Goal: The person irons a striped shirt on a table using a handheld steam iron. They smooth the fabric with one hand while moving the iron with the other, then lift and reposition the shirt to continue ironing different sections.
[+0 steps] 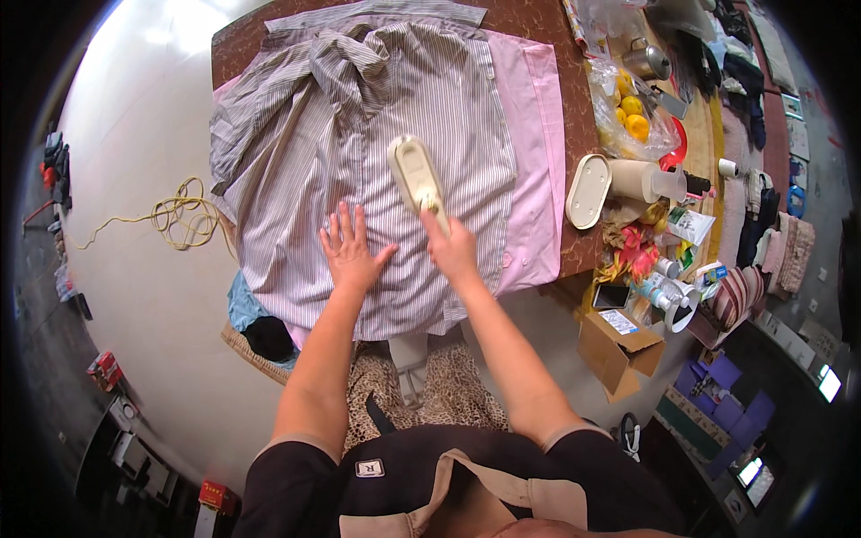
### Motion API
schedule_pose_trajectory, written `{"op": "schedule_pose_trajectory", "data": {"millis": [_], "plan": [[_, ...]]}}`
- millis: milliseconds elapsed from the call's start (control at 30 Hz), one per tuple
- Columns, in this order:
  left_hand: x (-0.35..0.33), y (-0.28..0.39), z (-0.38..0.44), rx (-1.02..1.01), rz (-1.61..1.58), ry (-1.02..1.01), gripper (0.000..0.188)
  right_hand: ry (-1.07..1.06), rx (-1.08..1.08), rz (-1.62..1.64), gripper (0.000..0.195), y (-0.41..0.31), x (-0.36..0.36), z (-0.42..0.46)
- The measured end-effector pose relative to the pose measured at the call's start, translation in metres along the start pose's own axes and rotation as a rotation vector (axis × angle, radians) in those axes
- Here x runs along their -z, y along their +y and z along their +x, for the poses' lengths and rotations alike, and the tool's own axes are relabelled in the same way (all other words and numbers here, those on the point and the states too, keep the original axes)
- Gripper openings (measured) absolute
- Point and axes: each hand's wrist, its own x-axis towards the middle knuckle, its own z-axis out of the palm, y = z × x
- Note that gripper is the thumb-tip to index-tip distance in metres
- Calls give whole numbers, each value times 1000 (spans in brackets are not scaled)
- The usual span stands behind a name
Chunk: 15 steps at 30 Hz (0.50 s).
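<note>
A grey-and-white striped button shirt (457, 121) lies spread over a pink cloth (538, 161) on a brown marbled table (578, 259). Its upper left part is bunched and creased. My left hand (353, 255) rests flat on the lower middle of the shirt, fingers spread, holding nothing. Just to its right, my right hand (452, 249) grips the handle of a cream handheld iron (416, 171), which lies over the shirt's middle; its underside is hidden. An oval cream base (588, 191) stands at the table's right edge.
On the right side are a plastic bag of oranges (632, 118), a metal kettle (647, 60), dragon fruit (635, 252), bottles (662, 289) and an open cardboard box (615, 343). A yellow cord (181, 215) lies coiled on the floor at left, near a basket (252, 356) with cloth.
</note>
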Motion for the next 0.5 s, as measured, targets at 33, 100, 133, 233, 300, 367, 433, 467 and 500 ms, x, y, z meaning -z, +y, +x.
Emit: {"op": "schedule_pose_trajectory", "data": {"millis": [33, 100, 133, 233, 300, 367, 433, 467, 500], "plan": [[0, 0, 0, -4, -10, 10, 109, 9, -8, -40, 61, 5, -3, -9], [-2, -3, -3, -3, -24, 27, 111, 20, -6, -89, 64, 0, -6, -5], [-3, -4, -4, -2, -21, 42, 113, 25, 3, -98, 65, -17, -6, 10], [-3, 6, 2, -14, -15, 25, 114, 136, 69, 39, 56, -36, -4, 81], [-6, 2, 0, -3, -5, 31, 115, 94, -2, 181, 55, -67, -6, 89], [-5, 2, 0, 7, -2, 12, 116, 39, -50, 250, 54, -77, -3, 85], [1, 2, 1, 29, 4, -38, 116, -44, -81, 253, 53, -61, 0, 62], [4, 2, 1, 29, 1, -54, 117, -40, -71, 188, 52, -44, -2, 45], [7, 2, 1, 28, -3, -70, 118, -35, -61, 122, 50, -28, -3, 23]]}}
